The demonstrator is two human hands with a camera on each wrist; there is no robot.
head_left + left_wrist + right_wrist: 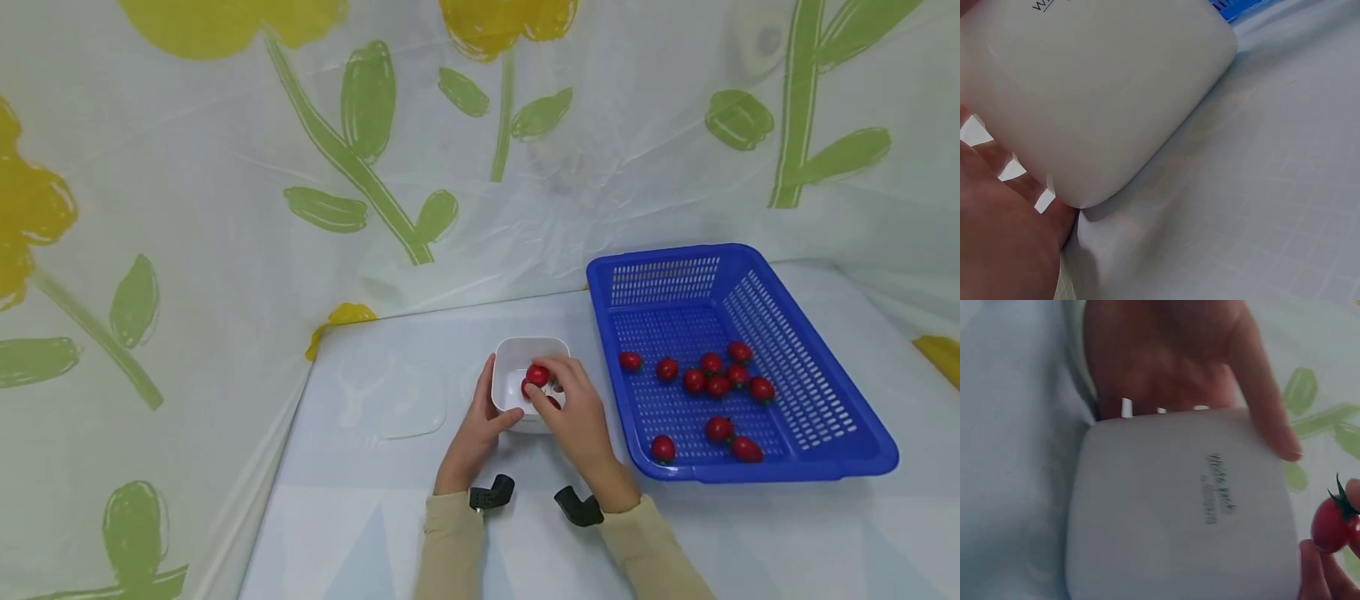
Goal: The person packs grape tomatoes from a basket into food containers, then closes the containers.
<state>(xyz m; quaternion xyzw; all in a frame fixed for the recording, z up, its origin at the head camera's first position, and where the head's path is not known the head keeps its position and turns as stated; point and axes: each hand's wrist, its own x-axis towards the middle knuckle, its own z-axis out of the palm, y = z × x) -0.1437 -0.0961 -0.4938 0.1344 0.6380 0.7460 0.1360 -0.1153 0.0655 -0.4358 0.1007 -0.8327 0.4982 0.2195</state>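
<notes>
A white square plastic container (507,360) stands on the table, open at the top, with dark lettering on its side in the right wrist view. My left hand (476,429) grips it from the left, the thumb at the near rim and the fingers along the side wall. Over its opening my right hand (583,421) pinches a red cherry tomato (1330,526) with a green stem. Below that tomato, other cherry tomatoes (553,402) lie inside, partly hidden by the right fingers. In the left wrist view the container wall (1110,94) fills the upper left, beside the left palm (1004,231).
To the right stands a blue plastic basket (828,367) with perforated walls, holding several cherry tomatoes (717,387). A clear lid (414,400) lies flat left of the container. Behind the table hangs a white sheet (615,167) with yellow flowers and green leaves.
</notes>
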